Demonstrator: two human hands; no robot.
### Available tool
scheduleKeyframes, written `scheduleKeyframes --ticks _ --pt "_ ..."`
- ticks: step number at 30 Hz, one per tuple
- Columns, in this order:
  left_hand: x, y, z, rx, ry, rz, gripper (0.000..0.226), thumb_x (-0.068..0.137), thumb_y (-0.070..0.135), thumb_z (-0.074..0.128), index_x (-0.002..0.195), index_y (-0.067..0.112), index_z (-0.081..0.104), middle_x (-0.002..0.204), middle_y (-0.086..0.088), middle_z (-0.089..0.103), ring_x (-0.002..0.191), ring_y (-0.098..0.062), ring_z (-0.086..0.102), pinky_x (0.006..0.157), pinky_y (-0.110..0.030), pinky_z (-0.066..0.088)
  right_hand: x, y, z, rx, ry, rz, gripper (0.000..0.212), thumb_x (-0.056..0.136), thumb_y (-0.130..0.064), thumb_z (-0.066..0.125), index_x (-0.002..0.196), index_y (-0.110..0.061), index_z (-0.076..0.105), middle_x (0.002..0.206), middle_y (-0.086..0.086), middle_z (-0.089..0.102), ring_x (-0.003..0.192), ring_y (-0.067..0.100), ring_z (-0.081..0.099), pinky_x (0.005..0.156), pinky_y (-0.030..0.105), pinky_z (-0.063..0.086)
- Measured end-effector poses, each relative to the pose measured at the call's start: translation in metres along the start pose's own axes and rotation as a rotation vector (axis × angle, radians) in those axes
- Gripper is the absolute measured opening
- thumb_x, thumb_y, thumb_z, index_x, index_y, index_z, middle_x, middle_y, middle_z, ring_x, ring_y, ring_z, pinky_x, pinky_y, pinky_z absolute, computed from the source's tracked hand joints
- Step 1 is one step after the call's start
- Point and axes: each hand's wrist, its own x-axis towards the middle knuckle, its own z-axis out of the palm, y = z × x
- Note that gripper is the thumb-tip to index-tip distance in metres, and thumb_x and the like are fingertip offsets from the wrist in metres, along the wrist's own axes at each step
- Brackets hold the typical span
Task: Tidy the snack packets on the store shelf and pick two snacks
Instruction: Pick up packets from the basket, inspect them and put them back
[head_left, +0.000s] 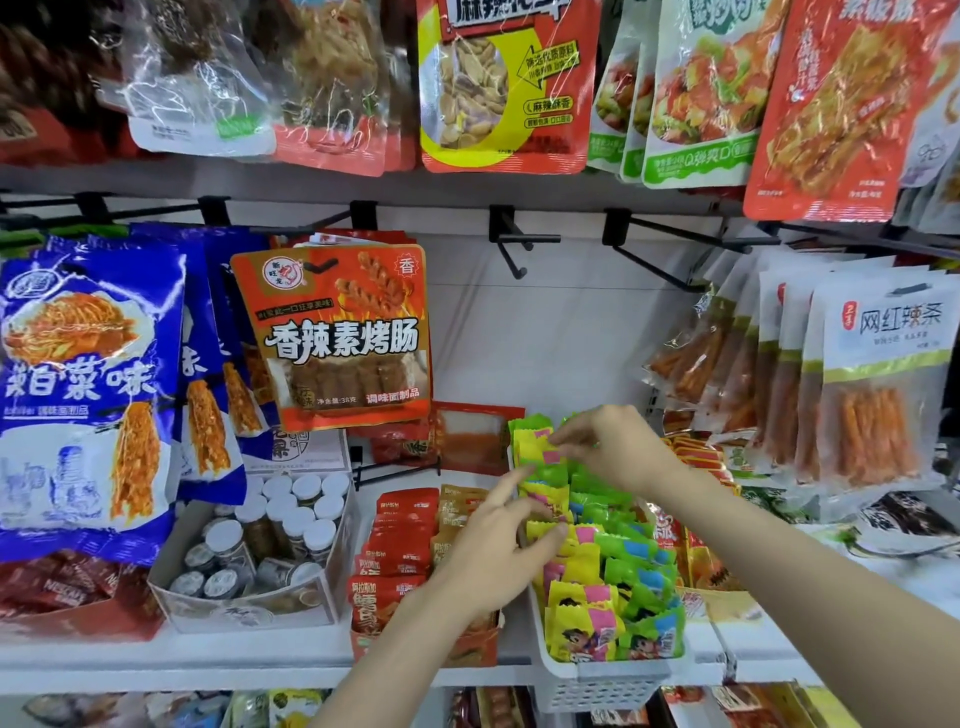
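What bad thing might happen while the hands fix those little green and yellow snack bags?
The white basket sticks out past the shelf edge, so a push from the left hand might tip it off. The green and yellow packets are packed tight and standing, so the right hand tugging one at the back may pull others out.

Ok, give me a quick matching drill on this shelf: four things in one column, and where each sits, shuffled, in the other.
Things:
1. left hand
2. right hand
3. small jars
4. orange sausage packet

Places:
A. hanging on a hook above the shelf
B. in a cardboard box left of the red packets
C. at the far end of the white basket, on the green packets
D. over the near-middle rows of yellow and green packets

Pairs: 1-D, 2-C, 3-B, 4-A
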Motion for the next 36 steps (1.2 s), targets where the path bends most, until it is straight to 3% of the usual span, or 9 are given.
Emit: scheduleKeyframes --ticks 3,8,15,18,21,25,30,33,36 --pt "0.003 -0.001 0.000 0.052 0.006 0.010 0.041 0.096 0.054 0.051 0.121 0.025 0.064 0.151 0.020 0.034 0.134 0.001 0.036 0.103 -0.018 0.027 -0.001 0.004 0.001 -0.044 0.015 -0.021 0.014 0.087 -0.022 0.073 0.100 -0.022 0.078 0.097 -0.004 0.076 0.089 0.009 0.069 0.089 0.022 0.050" --pt "0.000 -0.004 0.004 0.139 0.018 -0.010 0.043 0.097 0.057 0.044 0.130 0.034 0.057 0.151 0.018 0.040 0.135 -0.010 0.030 0.110 -0.028 0.028 0.003 0.003 0.020 -0.137 -0.064 -0.041 0.022 0.085 -0.031 0.074 0.107 -0.026 0.074 0.108 -0.004 0.072 0.100 0.015 0.066 0.091 0.031 0.051" --pt "-0.004 -0.002 0.001 0.122 0.093 0.068 0.037 0.096 0.049 0.052 0.124 0.026 0.062 0.129 0.016 0.052 0.125 -0.006 0.039 0.104 -0.022 0.032 0.002 0.001 0.029 -0.222 -0.037 -0.055 0.016 0.087 -0.029 0.071 0.100 -0.020 0.069 0.110 0.003 0.060 0.110 0.023 0.055 0.094 0.036 0.045" --pt "-0.006 0.001 0.000 0.044 0.053 0.050 0.036 0.096 0.046 0.054 0.126 0.025 0.059 0.125 0.017 0.050 0.120 0.000 0.046 0.103 -0.023 0.038 -0.006 -0.001 0.002 -0.065 0.062 -0.020 0.013 0.092 -0.022 0.066 0.100 -0.012 0.062 0.104 0.007 0.069 0.100 0.028 0.064 0.089 0.039 0.049" --pt "-0.007 0.004 0.000 -0.012 0.054 -0.046 0.038 0.095 0.046 0.056 0.130 0.030 0.054 0.129 0.020 0.050 0.121 0.001 0.046 0.100 -0.022 0.037 -0.019 -0.006 -0.038 0.004 0.208 -0.018 0.016 0.091 -0.021 0.068 0.099 -0.009 0.061 0.094 0.008 0.072 0.090 0.029 0.068 0.080 0.035 0.051" --pt "-0.002 0.016 -0.005 -0.280 0.038 -0.244 0.052 0.097 0.037 0.058 0.143 0.025 0.036 0.128 0.019 0.053 0.126 -0.008 0.047 0.104 -0.028 0.037 -0.042 -0.021 -0.078 0.107 0.352 -0.074 0.017 0.087 -0.019 0.073 0.100 -0.010 0.066 0.094 0.006 0.075 0.085 0.016 0.070 0.085 0.032 0.053" --pt "-0.003 0.035 -0.014 -0.318 0.029 -0.224 0.077 0.091 0.029 0.069 0.152 0.017 0.023 0.145 0.007 0.040 0.135 -0.011 0.039 0.116 -0.035 0.033 -0.056 -0.032 -0.107 0.297 0.399 -0.077 0.016 0.085 -0.017 0.075 0.100 -0.012 0.073 0.084 -0.002 0.073 0.065 -0.007 0.066 0.060 0.002 0.045" --pt "-0.013 0.048 -0.018 -0.469 0.057 -0.179 0.065 0.088 0.021 0.073 0.143 0.018 0.037 0.137 0.009 0.050 0.127 -0.009 0.048 0.111 -0.031 0.040 -0.059 -0.036 -0.114 0.424 0.367 -0.043 0.012 0.085 -0.014 0.074 0.097 -0.012 0.072 0.078 -0.004 0.072 0.059 -0.009 0.065 0.054 0.005 0.046" --pt "-0.024 0.061 -0.019 -0.654 0.127 -0.177 0.031 0.085 0.004 0.073 0.111 0.015 0.061 0.107 0.000 0.068 0.094 -0.011 0.068 0.086 -0.026 0.057 -0.060 -0.038 -0.118 0.483 0.386 0.001 0.012 0.085 -0.014 0.074 0.097 -0.012 0.073 0.075 -0.003 0.072 0.055 -0.004 0.066 0.052 0.008 0.048"
